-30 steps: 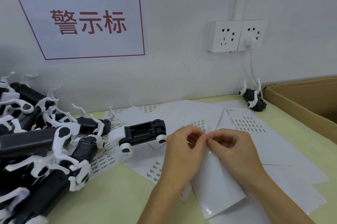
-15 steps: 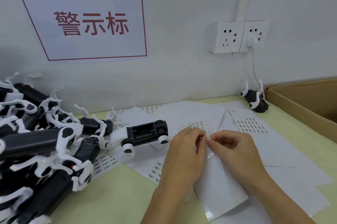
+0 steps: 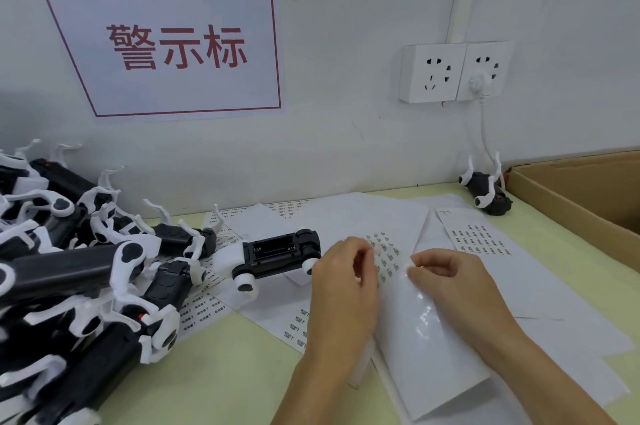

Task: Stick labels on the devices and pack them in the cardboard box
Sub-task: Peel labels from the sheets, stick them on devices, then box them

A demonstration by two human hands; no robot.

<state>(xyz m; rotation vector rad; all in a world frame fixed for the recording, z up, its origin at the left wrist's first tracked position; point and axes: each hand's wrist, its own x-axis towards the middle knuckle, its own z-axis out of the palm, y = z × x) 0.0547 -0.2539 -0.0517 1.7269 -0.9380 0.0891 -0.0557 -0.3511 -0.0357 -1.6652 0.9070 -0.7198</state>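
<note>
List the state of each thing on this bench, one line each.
left hand: fingers curled beside the sheet
right hand: pinching label sheet
label sheet: edge lifted
single device: lying belly-up, compartment open
cardboard box: open
right socket: plugged in
left socket: free

Devices point(image 3: 86, 272): black bodies, white legs/clips, one with a small red-orange dot. Single device point(image 3: 277, 251) same black/white. Label sheets point(image 3: 478, 239): white, rows of tiny black print; glossy white backing sheet point(image 3: 426, 331). Table point(image 3: 221, 372) pale yellow-green. Cardboard box point(image 3: 571, 196) plain brown. Wall sign point(image 3: 173, 40): pale blue-white, dark red border and characters. Sockets point(image 3: 453, 73) white.
</note>
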